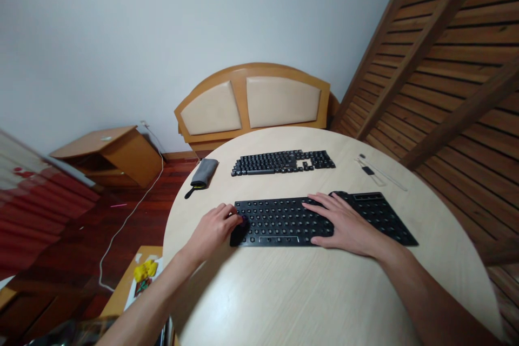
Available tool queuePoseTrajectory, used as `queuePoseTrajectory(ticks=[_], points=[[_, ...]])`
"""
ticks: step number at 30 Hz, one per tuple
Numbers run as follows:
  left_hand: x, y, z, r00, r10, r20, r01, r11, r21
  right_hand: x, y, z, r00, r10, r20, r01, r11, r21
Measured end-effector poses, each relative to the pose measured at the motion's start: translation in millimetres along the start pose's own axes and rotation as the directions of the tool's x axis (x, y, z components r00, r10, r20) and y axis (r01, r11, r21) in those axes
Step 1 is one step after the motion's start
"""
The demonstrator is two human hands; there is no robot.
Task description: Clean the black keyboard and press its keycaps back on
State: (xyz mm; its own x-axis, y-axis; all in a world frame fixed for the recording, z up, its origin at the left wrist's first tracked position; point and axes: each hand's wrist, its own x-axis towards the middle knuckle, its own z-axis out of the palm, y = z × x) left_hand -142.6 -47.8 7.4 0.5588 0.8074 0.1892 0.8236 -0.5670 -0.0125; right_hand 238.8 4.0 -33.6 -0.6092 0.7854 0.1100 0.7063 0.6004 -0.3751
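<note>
A black keyboard base (pixel 279 221) with its keycaps off lies flat on the round table, its switches showing in rows. At its left end is my left hand (pixel 219 224), the fingers pinched together just over the switches. Something small and dark shows at those fingertips, too small to name. My right hand (pixel 344 224) lies across the middle-right part of the base, fingers spread, pressing on it and hiding some switches. Behind the base, the loose black keycaps (pixel 267 162) are laid out in keyboard order, with a gap toward their right side.
A grey cloth (pixel 205 172) with a black loop lies at the table's left edge. A wire keycap puller (pixel 368 171) and a thin brush (pixel 389 175) lie at the right. The pale round table (pixel 259 292) stands before a wooden headboard (pixel 245 97); a slatted wooden panel rises on the right.
</note>
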Motion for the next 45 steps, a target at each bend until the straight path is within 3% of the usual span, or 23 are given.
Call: queuePoseTrajectory(ticks=[6,13,23,36,42,45], points=[[31.0,-16.1,3.0,0.969,-0.159,-0.187,0.164,0.986,0.013,-0.8,0.8,0.5,1.0,-0.006,-0.016,0.006,1.0,0.001],[44.4,-21.7,10.0,1.0,-0.02,0.015,0.019,0.999,0.051,-0.7,1.0,0.1,1.0,-0.001,-0.007,0.001,1.0,0.001],[42.8,-22.5,3.3,0.966,0.211,0.151,-0.222,0.973,0.062,0.4,-4.3,-3.0,1.0,0.007,0.001,-0.007,1.0,-0.025],[36.0,-5.1,6.2,0.985,0.118,0.122,-0.116,0.993,-0.027,0.1,-1.5,0.6,1.0,0.004,-0.013,-0.004,1.0,-0.011],[26.8,-1.6,8.0,0.974,0.207,0.096,-0.204,0.978,-0.037,0.7,-2.0,0.2,1.0,0.007,-0.012,-0.007,1.0,-0.013],[22.5,2.2,8.3,0.977,0.194,0.084,-0.192,0.981,-0.035,0.8,-2.0,0.5,1.0,0.005,-0.025,-0.005,1.0,0.0]])
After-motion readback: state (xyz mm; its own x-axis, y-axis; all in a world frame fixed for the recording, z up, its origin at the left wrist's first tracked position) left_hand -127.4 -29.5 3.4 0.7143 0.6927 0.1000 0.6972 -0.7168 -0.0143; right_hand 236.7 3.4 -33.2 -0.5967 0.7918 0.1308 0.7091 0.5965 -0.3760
